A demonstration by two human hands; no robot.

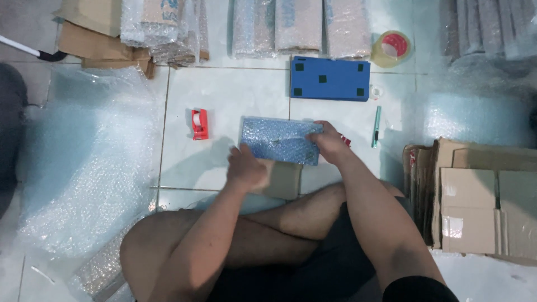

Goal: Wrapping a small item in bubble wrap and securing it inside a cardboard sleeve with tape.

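A person sits cross-legged on the tiled floor (235,95), both bare hands on a flat blue item wrapped in bubble wrap (278,140) that lies on the floor just ahead of the knees, near the centre of the view. The left hand (246,168) sits at the parcel's 7 o'clock corner, its fingers curled down and closed over a roll of brown packing tape (282,179), pressing it against the parcel's near edge. The right hand (329,142) rests on the parcel's 3 o'clock end, fingers bent over the edge and gripping the wrap; a small red object shows just beyond the knuckles, too hidden to identify.

At 9 o'clock from the parcel, apart from it, stands a small red tape dispenser (199,123). At 12 o'clock lies a bare blue panel with dark square pads (330,78). A teal utility knife (376,126) lies at 3 o'clock, past the right hand. Further out at 1 o'clock sits a larger roll of tape with a red core (391,47). A loose sheet of bubble wrap (89,162) spreads over the floor at 9 o'clock, flattened cardboard boxes (481,196) are stacked at 4 o'clock, and wrapped bundles (299,28) line the far edge at 12 o'clock.
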